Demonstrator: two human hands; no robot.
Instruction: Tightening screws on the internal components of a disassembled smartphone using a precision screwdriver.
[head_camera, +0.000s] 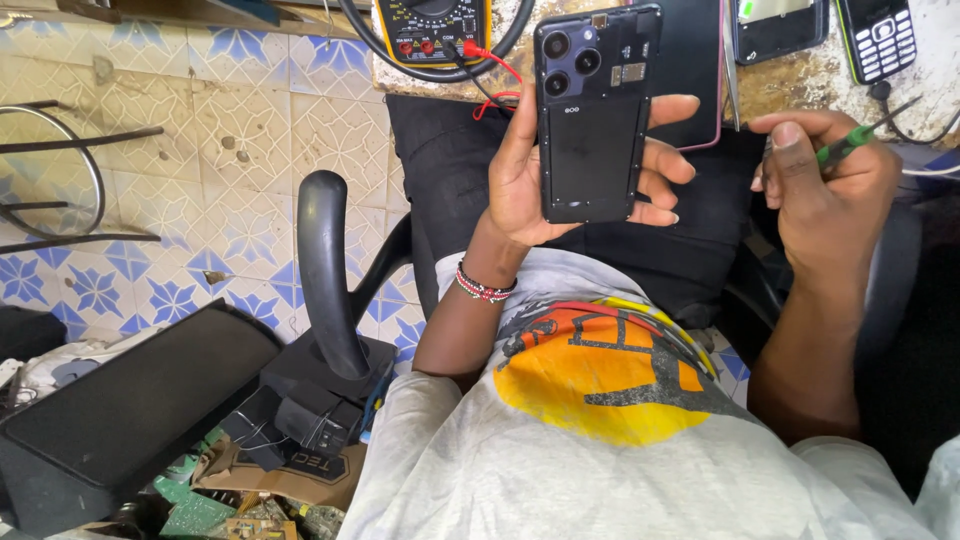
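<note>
Left hand (540, 175): closed around black phone (595, 110), back cover off, raised over lap. Right hand (830, 190): pinching green-handled screwdriver (855, 138). Advised: steady phone on tabletop (800, 75); seat tip squarely before turning.

Seeing a black phone (592, 115) with its back off, dark inner frame. Screwdriver (850, 142) handle green. Multimeter (432, 28) far left: yellow case, red lead. Bead bracelet (484, 286) red, white, black. Shirt (600, 440) white-grey, orange-yellow disc print. Floor tiles (200, 130) cream with blue star pattern. Chair arm (325, 270) black.
</note>
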